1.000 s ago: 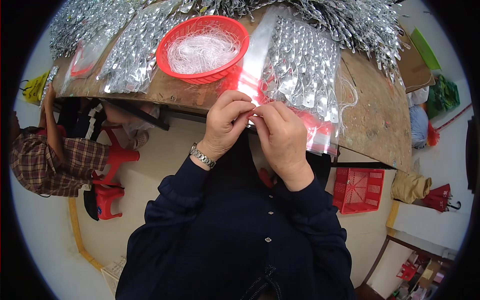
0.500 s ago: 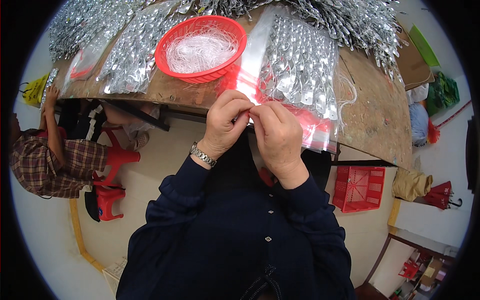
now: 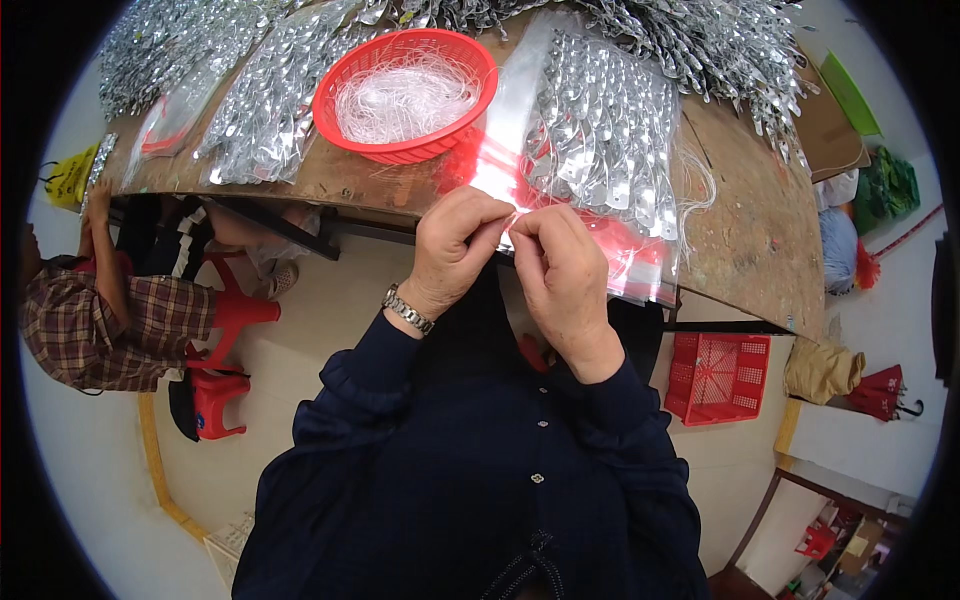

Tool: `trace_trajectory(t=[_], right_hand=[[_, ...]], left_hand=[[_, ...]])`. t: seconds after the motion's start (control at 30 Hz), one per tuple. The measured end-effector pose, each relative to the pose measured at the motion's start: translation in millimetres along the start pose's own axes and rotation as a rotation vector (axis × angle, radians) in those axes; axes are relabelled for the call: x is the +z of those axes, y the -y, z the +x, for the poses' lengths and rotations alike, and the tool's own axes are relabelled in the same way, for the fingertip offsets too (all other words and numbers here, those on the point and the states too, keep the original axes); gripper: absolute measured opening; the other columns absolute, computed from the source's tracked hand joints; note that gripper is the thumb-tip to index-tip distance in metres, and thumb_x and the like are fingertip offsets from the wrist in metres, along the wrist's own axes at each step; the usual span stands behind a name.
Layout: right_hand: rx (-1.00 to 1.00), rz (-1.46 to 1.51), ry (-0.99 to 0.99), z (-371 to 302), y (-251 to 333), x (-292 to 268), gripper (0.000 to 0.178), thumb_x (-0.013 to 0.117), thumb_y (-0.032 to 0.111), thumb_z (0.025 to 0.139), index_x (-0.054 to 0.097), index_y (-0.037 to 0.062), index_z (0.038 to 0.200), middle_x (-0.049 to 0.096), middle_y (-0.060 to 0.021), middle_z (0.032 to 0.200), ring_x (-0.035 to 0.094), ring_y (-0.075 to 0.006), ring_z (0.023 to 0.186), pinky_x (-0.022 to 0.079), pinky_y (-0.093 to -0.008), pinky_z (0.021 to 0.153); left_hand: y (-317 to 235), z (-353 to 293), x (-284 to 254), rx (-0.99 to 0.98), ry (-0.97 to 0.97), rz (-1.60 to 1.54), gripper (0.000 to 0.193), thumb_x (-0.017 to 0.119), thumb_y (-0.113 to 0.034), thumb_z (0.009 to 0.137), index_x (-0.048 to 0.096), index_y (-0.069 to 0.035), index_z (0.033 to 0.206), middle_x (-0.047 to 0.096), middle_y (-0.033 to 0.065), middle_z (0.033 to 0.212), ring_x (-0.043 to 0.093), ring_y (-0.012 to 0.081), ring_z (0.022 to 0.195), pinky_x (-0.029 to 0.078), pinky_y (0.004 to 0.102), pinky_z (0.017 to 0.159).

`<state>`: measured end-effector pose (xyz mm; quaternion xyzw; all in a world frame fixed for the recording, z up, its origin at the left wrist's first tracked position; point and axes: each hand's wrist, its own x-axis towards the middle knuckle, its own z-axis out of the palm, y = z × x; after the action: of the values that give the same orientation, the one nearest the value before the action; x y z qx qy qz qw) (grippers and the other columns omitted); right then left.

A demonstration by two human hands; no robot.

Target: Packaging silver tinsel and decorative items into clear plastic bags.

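My left hand (image 3: 455, 245), with a metal watch at its wrist, is closed in a pinch of thumb and forefinger. Just beside it my right hand (image 3: 563, 285) pinches too. What lies between the fingertips is too small to make out. Both hands hover at the table's near edge, before red-and-clear plastic bags (image 3: 637, 262). On top of these lies a sheet of rows of shiny silver spoon-shaped pieces (image 3: 600, 125). Ahead and to the left, a red plastic basket (image 3: 400, 152) holds a tangle of clear threads (image 3: 405, 95).
More silver pieces (image 3: 265, 115) cover the back and left of the wooden table (image 3: 745, 225). A person in a checked shirt (image 3: 70, 330) sits at the left by red stools (image 3: 215, 400). A red crate (image 3: 715, 380) stands under the table at right.
My fingertips have drawn slightly apart, the right hand shifting a little toward the right and down. Both hands remain pinched.
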<state>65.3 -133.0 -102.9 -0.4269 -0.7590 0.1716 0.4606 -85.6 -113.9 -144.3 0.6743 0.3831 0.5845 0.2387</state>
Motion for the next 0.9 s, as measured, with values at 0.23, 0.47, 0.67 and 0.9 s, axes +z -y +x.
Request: trace_trajectory(t=[0.23,0.47,0.67,0.9], right_hand=[[-0.029,0.082,0.025,-4.3,9.8,-24.4,0.009,0.064,-0.003,0.080,0.058,0.0014,0.085,0.057,-0.0114,0.077,0.058,-0.0287,0.067,0.045,-0.0361,0.060],[0.076,0.107,-0.044,-2.6,4.2,-17.4,0.006,0.064,-0.003,0.084,0.061,-0.0001,0.088,0.059,-0.0092,0.079,0.058,-0.0208,0.071,0.045,-0.0304,0.063],[0.044,-0.003,-0.047,2.0,2.6,-5.6,0.010,0.067,-0.001,0.083,0.062,0.0003,0.091,0.061,-0.0117,0.082,0.060,-0.0266,0.072,0.047,-0.0330,0.063],[-0.030,-0.104,-0.048,3.7,-1.3,1.1,0.009,0.067,-0.001,0.082,0.062,0.0012,0.089,0.061,-0.0114,0.083,0.061,-0.0290,0.072,0.048,-0.0352,0.063]], left_hand=[[1.2,-0.3,-4.2,0.042,0.048,0.039,0.017,0.061,0.009,0.082,0.067,0.001,0.096,0.062,0.0088,0.086,0.059,0.0170,0.076,0.046,0.0268,0.066],[0.5,-0.7,-2.1,0.062,0.062,0.008,0.017,0.062,0.009,0.083,0.067,0.001,0.096,0.062,0.0086,0.086,0.059,0.0169,0.076,0.046,0.0263,0.066],[1.9,-0.6,-0.1,0.051,0.055,-0.005,0.016,0.062,0.009,0.082,0.067,0.001,0.095,0.063,0.0091,0.086,0.060,0.0178,0.077,0.047,0.0272,0.067],[3.2,0.7,-1.4,0.078,0.050,0.020,0.018,0.062,0.010,0.079,0.067,0.001,0.093,0.063,0.0088,0.086,0.061,0.0191,0.077,0.048,0.0280,0.068]])
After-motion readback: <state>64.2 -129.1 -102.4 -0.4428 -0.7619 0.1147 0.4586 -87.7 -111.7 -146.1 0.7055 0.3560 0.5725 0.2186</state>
